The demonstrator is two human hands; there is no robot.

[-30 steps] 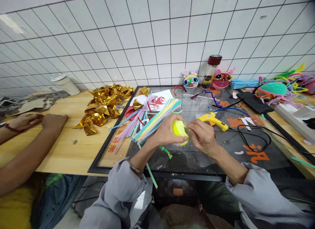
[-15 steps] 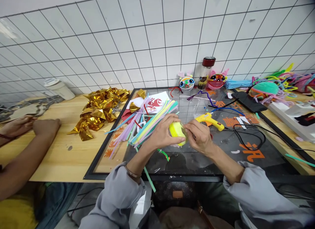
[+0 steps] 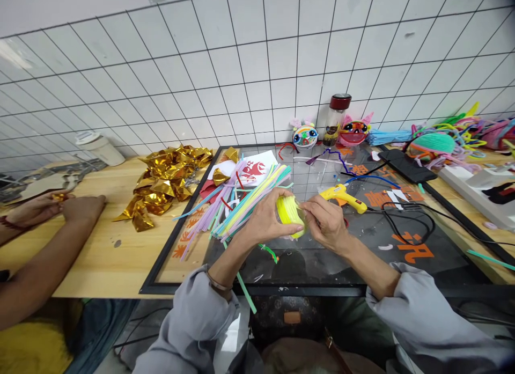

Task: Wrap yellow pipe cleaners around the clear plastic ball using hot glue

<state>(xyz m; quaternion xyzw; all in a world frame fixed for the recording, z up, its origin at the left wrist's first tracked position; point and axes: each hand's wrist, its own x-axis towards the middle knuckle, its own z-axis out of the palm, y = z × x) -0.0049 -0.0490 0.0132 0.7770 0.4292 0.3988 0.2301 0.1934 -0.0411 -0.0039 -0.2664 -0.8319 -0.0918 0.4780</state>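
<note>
My left hand (image 3: 265, 217) curls its fingers and thumb around a rounded form wound with bright yellow pipe cleaner (image 3: 288, 215); a clear, shiny part shows at its right side. At that side my right hand (image 3: 326, 221) pinches with thumb and fingertips, and what sits between them is too small to make out. Beside my left wrist lies a bundle of pastel pipe cleaners (image 3: 257, 199). A yellow hot glue gun (image 3: 345, 196) rests just beyond my right hand. Below the wound form, a short green pipe cleaner piece (image 3: 270, 253) lies on the board.
Crumpled gold foil pieces (image 3: 167, 183) lie at left, near a co-worker's hands (image 3: 82, 209). Two decorated animal faces (image 3: 304, 134) and a glass bottle (image 3: 335, 119) stand along the wall. A black cable (image 3: 406, 224), a phone (image 3: 412, 166) and a power strip (image 3: 478, 194) are at right.
My hands keep nearly the same hold on the yellow form. The view has shifted slightly. At left, a small gold piece now shows in the co-worker's fingers.
</note>
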